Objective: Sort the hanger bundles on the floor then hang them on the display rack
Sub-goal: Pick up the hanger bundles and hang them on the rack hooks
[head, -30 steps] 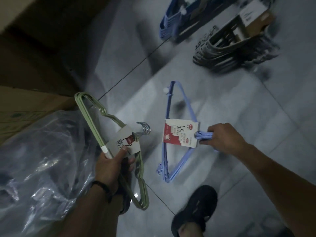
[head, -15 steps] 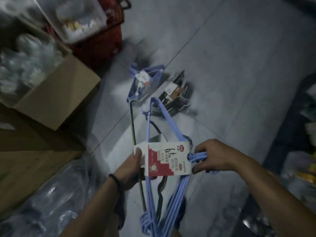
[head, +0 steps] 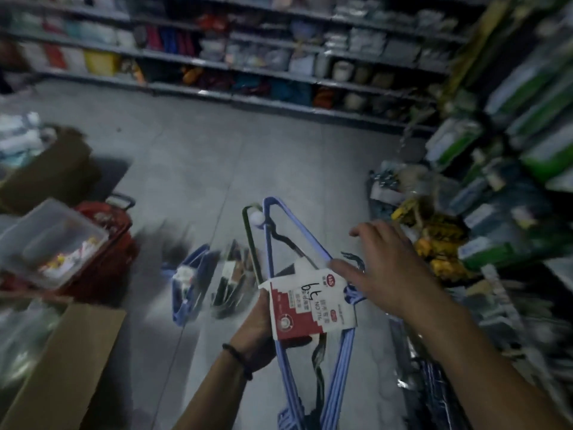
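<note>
My left hand (head: 255,332) grips two hanger bundles together at their paper labels: a blue bundle (head: 344,361) with a red-and-white label (head: 310,308) in front, and a green bundle (head: 249,243) behind it. My right hand (head: 381,268) hovers just right of the label with fingers spread, holding nothing. On the floor beyond lie another blue hanger bundle (head: 189,283) and a dark grey bundle (head: 231,287), side by side.
A cardboard box (head: 62,364) stands at the lower left. A red basket (head: 108,240) with a clear plastic container (head: 52,240) sits behind it. Stocked shelves (head: 279,69) run across the back. Packed goods (head: 496,212) crowd the right side. Grey tiled floor (head: 217,156) lies between.
My right hand let go of the blue bundle's hooks and opened. Both bundles now sit in my left hand alone. My view swung up from the floor toward the shelves.
</note>
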### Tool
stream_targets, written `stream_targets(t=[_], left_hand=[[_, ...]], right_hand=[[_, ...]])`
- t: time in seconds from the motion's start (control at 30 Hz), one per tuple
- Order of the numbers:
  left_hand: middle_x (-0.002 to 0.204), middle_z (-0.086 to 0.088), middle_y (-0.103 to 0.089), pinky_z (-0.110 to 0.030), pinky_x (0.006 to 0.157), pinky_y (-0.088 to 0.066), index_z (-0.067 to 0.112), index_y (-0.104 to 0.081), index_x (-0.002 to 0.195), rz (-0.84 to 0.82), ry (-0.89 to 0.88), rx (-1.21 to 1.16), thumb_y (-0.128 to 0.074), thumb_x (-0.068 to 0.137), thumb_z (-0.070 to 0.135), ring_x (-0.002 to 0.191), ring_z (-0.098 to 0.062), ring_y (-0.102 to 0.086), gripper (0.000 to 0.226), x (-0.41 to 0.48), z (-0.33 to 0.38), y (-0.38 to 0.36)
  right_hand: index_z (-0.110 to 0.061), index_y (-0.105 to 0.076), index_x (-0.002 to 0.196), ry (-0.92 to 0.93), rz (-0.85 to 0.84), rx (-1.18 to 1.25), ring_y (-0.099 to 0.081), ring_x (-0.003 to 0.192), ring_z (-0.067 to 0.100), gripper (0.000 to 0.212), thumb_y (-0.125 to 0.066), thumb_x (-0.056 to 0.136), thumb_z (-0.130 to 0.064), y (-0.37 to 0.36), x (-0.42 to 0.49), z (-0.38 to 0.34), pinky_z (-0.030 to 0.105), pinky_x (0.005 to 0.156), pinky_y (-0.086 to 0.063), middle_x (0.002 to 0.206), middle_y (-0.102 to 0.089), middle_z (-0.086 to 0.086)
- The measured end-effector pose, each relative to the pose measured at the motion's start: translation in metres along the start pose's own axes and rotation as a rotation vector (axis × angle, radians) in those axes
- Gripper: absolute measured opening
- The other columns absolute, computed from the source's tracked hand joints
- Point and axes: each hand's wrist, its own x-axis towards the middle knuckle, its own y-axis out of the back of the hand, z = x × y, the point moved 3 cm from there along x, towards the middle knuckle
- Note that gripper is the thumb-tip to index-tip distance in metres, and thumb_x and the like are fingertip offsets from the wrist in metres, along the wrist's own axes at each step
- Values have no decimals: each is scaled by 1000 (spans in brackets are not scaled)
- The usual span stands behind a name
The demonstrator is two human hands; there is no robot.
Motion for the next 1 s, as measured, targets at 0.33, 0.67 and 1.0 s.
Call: stream_targets(t=[0.33,0.67,1.0], left_hand=[[122,-18,-75,-45,79,-65,19,-64,135,-246,-46,422,-31,82,77,107,-37,-73,85,34,65,-207],[113,-17,-77,-61,99,-55,17,-75,119,-495,-201,759,-43,96,77,108,-38,-74,72,90,58,-422],[90,10,-81,-51,83,-63,33,-83,93,-514,-526,802,-73,76,74,86,-11,-77,46,144,13,-571]], right_hand=[[-15,-53,119,-392,312,111,-53,62,20,37,-51,105,-49,132,-58,77,37,53,-41,76,-53,1],[-10,-56,106,-781,599,16,-51,64,25,30,-44,110,-37,236,-164,242,34,57,-40,81,-54,5],[-14,-51,127,-1004,657,-147,-47,53,18,30,-39,112,-38,276,-263,332,36,46,-41,78,-60,3]])
